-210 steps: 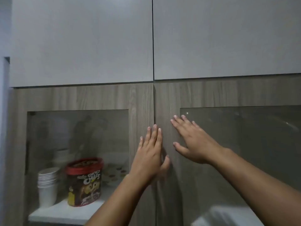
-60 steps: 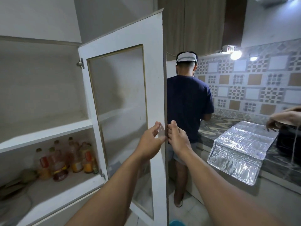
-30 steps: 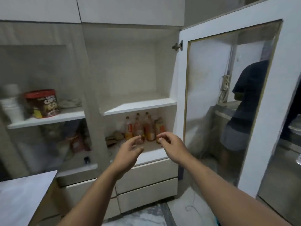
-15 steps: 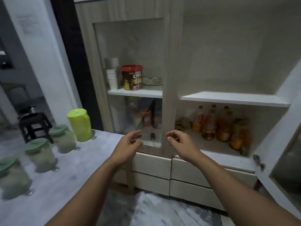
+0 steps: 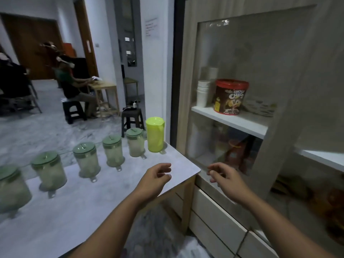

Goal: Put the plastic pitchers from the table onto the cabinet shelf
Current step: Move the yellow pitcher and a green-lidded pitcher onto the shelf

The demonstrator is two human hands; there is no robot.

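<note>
While both hands, left hand (image 5: 155,178) and right hand (image 5: 226,176), hover with fingers released, six pitchers (image 5: 113,150) line the worktop (image 5: 74,207) toward ten o'clock.

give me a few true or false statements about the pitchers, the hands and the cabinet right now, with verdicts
1. The yellow-green pitcher stands upright at the end of the row nearest the cabinet. True.
2. The left hand grips a pitcher. False: it hovers above the table holding nothing, fingers loosely curled.
3. Five green-lidded pitchers stand on the table. True.
4. The red-lidded tub sits on the table. False: it is on a cabinet shelf behind glass, beside stacked white cups.
5. The right hand holds a cup. False: it holds nothing.
</note>
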